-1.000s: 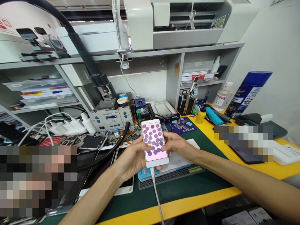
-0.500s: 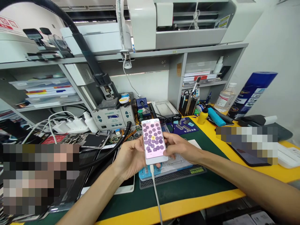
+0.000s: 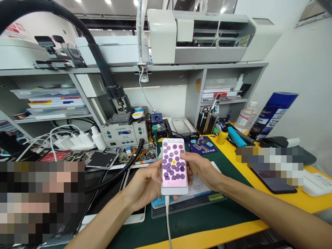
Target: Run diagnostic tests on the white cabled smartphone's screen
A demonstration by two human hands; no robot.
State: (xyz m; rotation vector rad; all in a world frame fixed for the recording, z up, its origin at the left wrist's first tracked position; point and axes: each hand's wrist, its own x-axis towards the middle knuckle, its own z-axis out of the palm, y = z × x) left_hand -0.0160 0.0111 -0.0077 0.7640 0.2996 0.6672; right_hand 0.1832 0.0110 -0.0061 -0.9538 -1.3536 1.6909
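A white smartphone (image 3: 174,167) is held upright between both hands, its lit pink screen covered in purple dots with a yellow spot near the middle. My left hand (image 3: 146,183) is closed around its left side and lower back, the thumb along the edge. My right hand (image 3: 203,169) grips the right side, its thumb over the upper right of the screen and its other fingers partly hidden behind. A white charging cable (image 3: 168,218) is plugged into the phone's bottom end and runs down toward me. Below the phone lies a blue-edged clear packet (image 3: 158,202) on a dark perforated mat (image 3: 186,209).
A soldering station (image 3: 121,135) stands behind, with a black hose (image 3: 124,171) looping across the left side. Circuit boards (image 3: 149,154) lie near it. On the right are a pen holder (image 3: 207,121), a yellow bottle (image 3: 222,136), a blue can (image 3: 273,114) and a dark tablet (image 3: 272,178).
The camera view has tilted up a little. My right thumb has moved from the screen's lower right corner to its upper right, and the dots have shifted. Both hands still hold the phone.
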